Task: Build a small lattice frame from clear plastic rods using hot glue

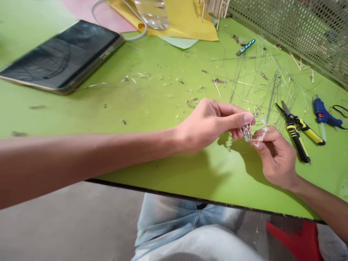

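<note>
A small frame of thin wires with white joints [261, 137] hangs between my two hands, above the green table [152, 159]. My left hand [217, 123] pinches its left side between thumb and fingers. At its right side, my right hand [278, 156] grips the white-jointed edge with thumb and forefinger. Many loose thin wires [244, 85] lie scattered beyond my hands. To the right of them, yellow-and-black pliers [299, 132] rest with their jaws apart.
A blue glue gun [324, 114] lies at the far right, below a perforated metal panel [293, 32]. A dark tablet [62, 54] sits at the left. A clear container [153, 14] stands on yellow paper [187, 21]. A green-handled cutter [246, 47] lies near the panel.
</note>
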Available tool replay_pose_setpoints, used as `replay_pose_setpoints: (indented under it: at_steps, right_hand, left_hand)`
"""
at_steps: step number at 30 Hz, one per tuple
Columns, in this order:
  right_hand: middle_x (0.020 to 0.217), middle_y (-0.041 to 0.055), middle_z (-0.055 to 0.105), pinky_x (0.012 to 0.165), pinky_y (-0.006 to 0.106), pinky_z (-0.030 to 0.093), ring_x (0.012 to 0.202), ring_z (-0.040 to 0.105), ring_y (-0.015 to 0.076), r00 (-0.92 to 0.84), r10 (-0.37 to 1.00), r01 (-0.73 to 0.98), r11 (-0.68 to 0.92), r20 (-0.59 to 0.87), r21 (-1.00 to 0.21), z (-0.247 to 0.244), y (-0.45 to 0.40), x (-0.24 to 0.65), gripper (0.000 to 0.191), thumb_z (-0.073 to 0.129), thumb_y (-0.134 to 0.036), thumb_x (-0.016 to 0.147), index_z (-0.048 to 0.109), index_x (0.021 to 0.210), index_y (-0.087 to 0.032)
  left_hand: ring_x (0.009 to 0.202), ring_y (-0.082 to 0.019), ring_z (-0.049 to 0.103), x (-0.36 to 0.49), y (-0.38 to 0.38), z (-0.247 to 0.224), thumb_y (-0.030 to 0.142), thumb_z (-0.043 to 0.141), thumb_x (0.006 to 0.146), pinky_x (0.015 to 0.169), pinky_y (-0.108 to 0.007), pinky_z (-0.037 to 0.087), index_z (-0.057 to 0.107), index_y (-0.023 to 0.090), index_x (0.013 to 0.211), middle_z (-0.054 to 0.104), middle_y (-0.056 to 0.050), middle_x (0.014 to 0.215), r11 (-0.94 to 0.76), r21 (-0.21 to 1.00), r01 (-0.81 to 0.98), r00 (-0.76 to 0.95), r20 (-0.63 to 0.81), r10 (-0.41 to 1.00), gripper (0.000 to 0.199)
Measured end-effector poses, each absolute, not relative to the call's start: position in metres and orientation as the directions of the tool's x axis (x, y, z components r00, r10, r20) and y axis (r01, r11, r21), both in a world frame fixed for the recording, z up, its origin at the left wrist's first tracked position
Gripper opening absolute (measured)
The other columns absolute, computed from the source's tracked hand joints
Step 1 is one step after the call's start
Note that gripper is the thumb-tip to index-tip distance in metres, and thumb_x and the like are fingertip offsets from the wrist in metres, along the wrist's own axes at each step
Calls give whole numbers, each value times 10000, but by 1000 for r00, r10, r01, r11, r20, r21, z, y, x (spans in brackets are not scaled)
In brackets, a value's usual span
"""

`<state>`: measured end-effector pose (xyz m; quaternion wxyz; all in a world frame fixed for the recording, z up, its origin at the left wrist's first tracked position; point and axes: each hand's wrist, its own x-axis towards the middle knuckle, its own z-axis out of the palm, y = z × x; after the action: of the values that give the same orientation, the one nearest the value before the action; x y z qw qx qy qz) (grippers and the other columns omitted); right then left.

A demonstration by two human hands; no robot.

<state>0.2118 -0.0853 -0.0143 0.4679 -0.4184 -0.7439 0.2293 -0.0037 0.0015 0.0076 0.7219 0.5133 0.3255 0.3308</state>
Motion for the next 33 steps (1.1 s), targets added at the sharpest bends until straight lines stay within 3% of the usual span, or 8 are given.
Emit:
replay_pose_setpoints:
  at_steps: [7,13,20,26,33]
  right_hand:
    - [986,29,776,781,364,585,894,744,205,-232,821,416,569,522,-709,-13,-87,211,77,686,-239,1141,739,1111,-285]
    - [993,35,775,777,395,593,895,744,226,-242,819,409,573,521,-710,-11,-88,212,111,649,-254,1151,745,1129,-307]
    - [957,18,726,759,370,567,858,710,201,-209,843,303,538,495,-787,-11,-84,212,86,677,-289,1148,726,1078,-294]
    - [940,20,737,752,391,569,842,699,213,-195,867,309,497,458,-811,-13,-84,212,132,671,-365,1156,723,1051,-303]
    - [949,22,725,762,370,573,866,694,204,-162,868,320,496,470,-807,-12,-85,211,82,686,-314,1148,736,1085,-300]
  left_hand:
    - [695,-180,719,-7,-1,11,537,984,855,640,-282,605,847,149,737,766,-88,720,283,951,-123,649,-138,748,428]
    - [671,-174,702,-7,-2,12,521,981,841,589,-260,571,863,166,756,767,-80,710,328,939,-106,680,-172,712,384]
    - [697,-173,710,-6,-2,11,557,1010,826,627,-266,591,835,161,725,740,-69,697,305,943,-135,666,-142,732,444]
    - [692,-172,713,-5,-2,11,556,1028,813,629,-271,598,834,154,731,747,-71,701,306,941,-143,664,-138,735,454]
    - [701,-164,728,-3,-2,8,556,1022,829,624,-258,586,846,146,807,787,-76,752,326,935,-137,631,-171,756,447]
